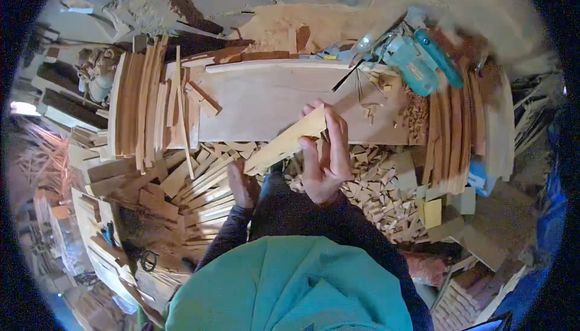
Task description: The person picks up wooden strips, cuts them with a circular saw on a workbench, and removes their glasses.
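A pale, flat piece of wood (284,142) is held aslant in front of my body, its right end raised. My right hand (326,162) is closed around the raised end, thumb on the near edge and fingers over the far side. At the lower end, my left hand (243,186) grips the wood, with most of its fingers hidden. Beyond the piece lies a wide, light board (260,98), forming a work surface. A thin strip of wood (182,113) leans over the board's left part.
Stacked wooden slats stand at the left (142,104) and right (450,131). A teal power tool (417,65) lies at the board's far right, near thin dark rods. Small wood offcuts (386,195) cover the floor below. Long strips (208,195) lie at lower left.
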### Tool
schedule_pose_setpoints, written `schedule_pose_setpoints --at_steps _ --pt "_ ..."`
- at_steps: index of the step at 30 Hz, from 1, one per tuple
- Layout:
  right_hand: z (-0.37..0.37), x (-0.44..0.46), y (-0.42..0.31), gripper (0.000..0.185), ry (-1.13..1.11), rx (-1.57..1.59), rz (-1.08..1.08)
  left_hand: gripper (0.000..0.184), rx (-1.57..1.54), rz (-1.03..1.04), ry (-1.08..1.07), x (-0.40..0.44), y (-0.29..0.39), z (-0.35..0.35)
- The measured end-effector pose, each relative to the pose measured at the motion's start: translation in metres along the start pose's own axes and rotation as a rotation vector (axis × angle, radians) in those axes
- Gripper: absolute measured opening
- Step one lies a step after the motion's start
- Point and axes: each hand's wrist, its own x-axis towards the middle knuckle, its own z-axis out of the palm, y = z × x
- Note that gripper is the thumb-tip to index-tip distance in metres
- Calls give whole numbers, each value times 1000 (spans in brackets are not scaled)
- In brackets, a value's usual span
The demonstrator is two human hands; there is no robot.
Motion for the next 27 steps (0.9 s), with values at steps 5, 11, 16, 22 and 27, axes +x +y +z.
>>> schedule_pose_setpoints --at_steps 5,11,16,22,27 --pt "-8 11 1 44 63 382 354 45 249 206 132 30 18 -33" --pt "-11 17 7 46 71 606 434 43 448 260 294 63 17 -60" --pt "-16 20 5 44 61 595 449 44 512 231 284 87 35 -72" --pt "-27 17 6 46 43 609 415 44 455 252 265 91 32 -62" --pt "-55 0 16 70 124 527 843 51 272 357 37 94 62 -40"
